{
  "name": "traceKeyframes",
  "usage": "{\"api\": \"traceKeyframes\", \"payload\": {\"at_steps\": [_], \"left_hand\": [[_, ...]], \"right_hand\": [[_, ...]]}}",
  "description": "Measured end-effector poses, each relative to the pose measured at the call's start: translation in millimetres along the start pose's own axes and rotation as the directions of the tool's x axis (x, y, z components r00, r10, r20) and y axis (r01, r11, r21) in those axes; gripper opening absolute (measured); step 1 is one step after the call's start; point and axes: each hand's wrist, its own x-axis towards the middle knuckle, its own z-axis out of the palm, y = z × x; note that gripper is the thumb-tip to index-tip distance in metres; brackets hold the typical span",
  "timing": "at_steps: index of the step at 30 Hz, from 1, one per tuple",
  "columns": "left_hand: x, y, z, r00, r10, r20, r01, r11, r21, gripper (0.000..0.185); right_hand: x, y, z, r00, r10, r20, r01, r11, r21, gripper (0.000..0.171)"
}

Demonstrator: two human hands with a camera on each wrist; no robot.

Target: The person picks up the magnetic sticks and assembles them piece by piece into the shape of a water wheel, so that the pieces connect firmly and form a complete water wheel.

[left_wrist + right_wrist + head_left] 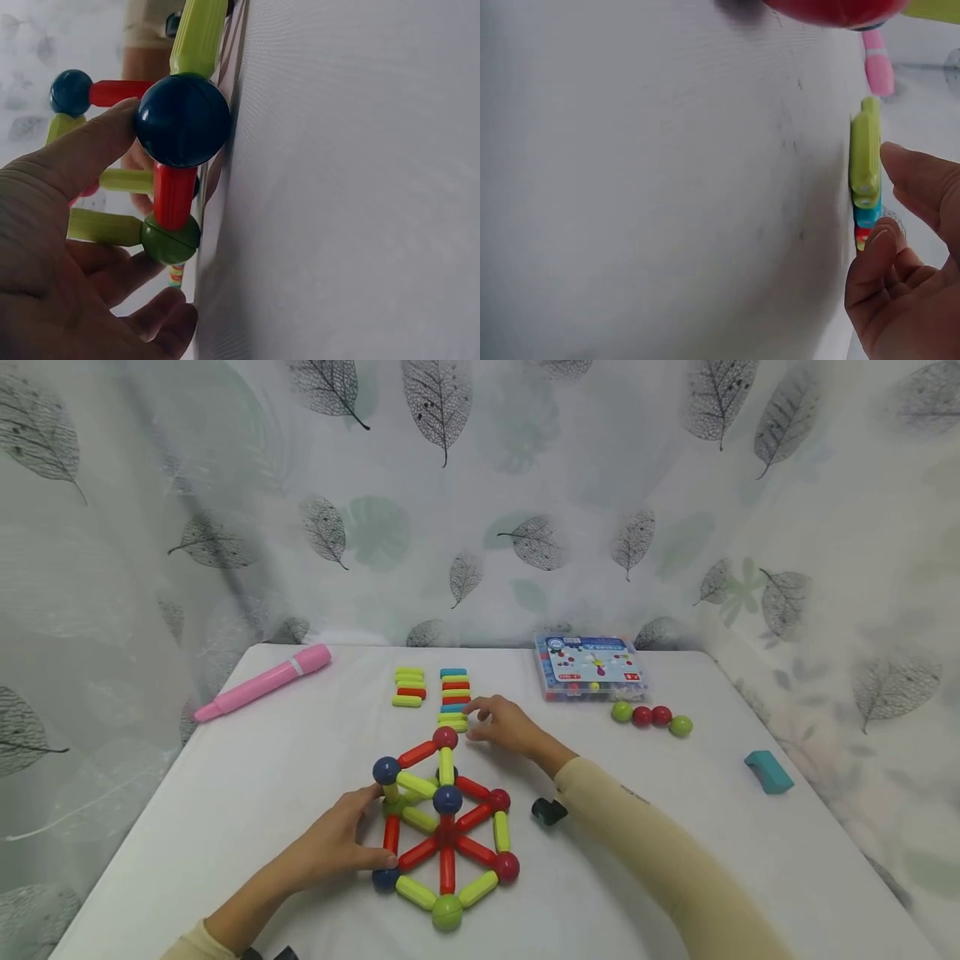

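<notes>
A frame of magnetic rods and balls stands at the front of the white table, in red, yellow-green and blue. My left hand holds its left side; in the left wrist view the thumb is against a blue ball and the fingers are by a green ball. Behind the frame my right hand reaches to the near end of a column of coloured magnetic rods. In the right wrist view its thumb and fingers are apart beside the yellow-green rods, with nothing held.
A shorter column of rods lies to the left, beyond it a pink pen-shaped object. A clear box with a printed lid stands at the back. Green and red balls, a teal block and a small dark object lie rightward.
</notes>
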Motion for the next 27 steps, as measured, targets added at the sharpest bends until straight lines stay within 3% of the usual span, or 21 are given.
{"api": "traceKeyframes", "payload": {"at_steps": [5,11,14,18,23,27], "left_hand": [[2.0,0.1,2.1,1.000,0.016,0.006,-0.016,1.000,-0.006,0.109],[0.7,0.2,1.5,1.000,0.012,0.002,-0.012,1.000,0.000,0.108],[0.8,-0.6,2.1,1.000,0.014,0.001,-0.014,1.000,-0.006,0.108],[2.0,-2.0,4.2,1.000,0.016,0.003,-0.016,1.000,-0.009,0.108],[1.1,-1.2,5.0,1.000,-0.010,0.001,0.010,1.000,0.004,0.108],[-0.2,-0.1,3.9,1.000,-0.017,-0.005,0.017,1.000,0.009,0.108]], "right_hand": [[16.5,-6.9,9.1,1.000,0.017,-0.021,-0.019,0.993,-0.116,0.029],[14.0,-7.7,14.8,0.999,0.035,-0.042,-0.042,0.983,-0.177,0.030],[-3.0,-3.6,5.8,0.999,0.017,-0.045,-0.021,0.995,-0.096,0.026],[-42.7,2.9,-15.7,0.999,-0.033,-0.039,0.036,0.995,0.090,0.019],[-93.2,-1.4,-31.7,0.993,-0.116,0.012,0.109,0.961,0.253,0.020],[-116.3,-11.0,-28.5,0.983,-0.179,0.051,0.147,0.915,0.376,0.024]]}}
